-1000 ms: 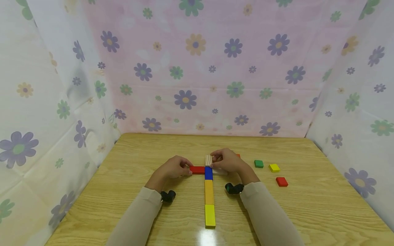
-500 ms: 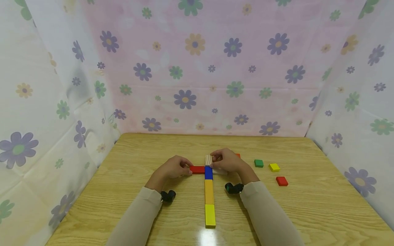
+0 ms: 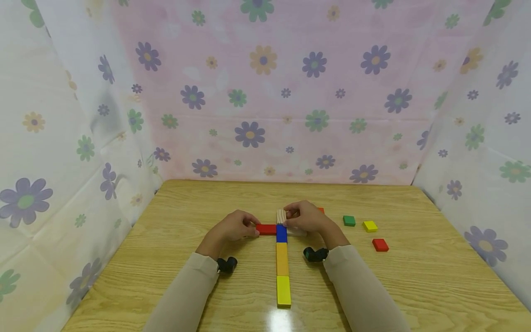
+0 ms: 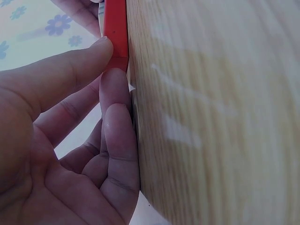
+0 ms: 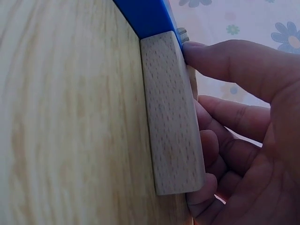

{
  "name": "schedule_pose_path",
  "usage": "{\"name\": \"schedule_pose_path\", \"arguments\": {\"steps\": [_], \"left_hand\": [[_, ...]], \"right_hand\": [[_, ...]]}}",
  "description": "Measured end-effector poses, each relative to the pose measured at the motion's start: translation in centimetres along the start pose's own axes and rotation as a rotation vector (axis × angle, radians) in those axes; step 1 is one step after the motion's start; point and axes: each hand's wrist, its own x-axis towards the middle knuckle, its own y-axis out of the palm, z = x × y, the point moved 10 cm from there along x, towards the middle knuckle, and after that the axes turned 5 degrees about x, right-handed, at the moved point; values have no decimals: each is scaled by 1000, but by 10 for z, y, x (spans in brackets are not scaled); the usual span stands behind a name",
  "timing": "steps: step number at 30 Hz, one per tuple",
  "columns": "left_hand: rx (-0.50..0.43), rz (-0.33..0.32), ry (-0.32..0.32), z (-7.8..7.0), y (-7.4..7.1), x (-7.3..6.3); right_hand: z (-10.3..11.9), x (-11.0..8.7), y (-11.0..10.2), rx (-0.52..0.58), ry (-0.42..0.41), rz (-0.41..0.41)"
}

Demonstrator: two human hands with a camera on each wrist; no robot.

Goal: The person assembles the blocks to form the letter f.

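Toy blocks form a cross-like pattern on the table. My left hand (image 3: 232,227) pinches the outer end of the red block (image 3: 266,229), thumb on its near edge; the left wrist view shows the thumb on its corner. At the column's far end, a striped light-wood block (image 3: 281,216) is pinched by my right hand (image 3: 307,216), whose palm partly covers a plain wood block (image 5: 171,117). That plain block butts against the blue block (image 3: 281,234). Toward me, an orange block (image 3: 282,259) and a yellow block (image 3: 284,291) continue the column.
To the right lie a small green block (image 3: 349,221), a small yellow block (image 3: 370,226) and a small red block (image 3: 380,245). Another red-orange piece (image 3: 321,210) peeks out behind my right hand. Flowered cloth (image 3: 265,92) walls the wooden table (image 3: 186,198) at the back and sides.
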Motion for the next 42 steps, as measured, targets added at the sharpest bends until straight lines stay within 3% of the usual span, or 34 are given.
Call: {"name": "schedule_pose_path", "arguments": {"steps": [42], "left_hand": [[7, 1, -19, -1, -1, -2]], "right_hand": [[0, 2, -1, -39, 6, -26]]}}
